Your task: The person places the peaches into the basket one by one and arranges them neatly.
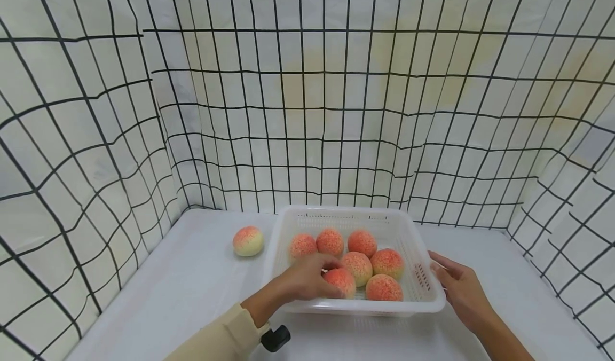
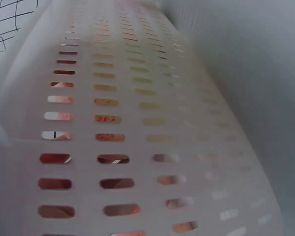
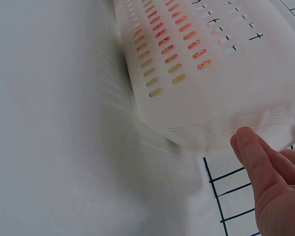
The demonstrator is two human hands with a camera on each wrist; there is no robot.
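A white plastic basket with slotted walls holds several round peaches, red and speckled over pale yellow. Reaching in over its near left side, my left hand grips a peach, thumb and fingers around it. From the left wrist, the basket's slotted wall hides most of that hand; parts of skin and peach show through the slots. At the basket's right side, my right hand touches the outer edge. Its straight fingers lie against the basket's outer wall in the right wrist view.
One more peach lies on the white tabletop left of the basket. Dark wire grid panels stand behind and on both sides, with pale sheeting beyond. A black band piece sits at my left wrist.
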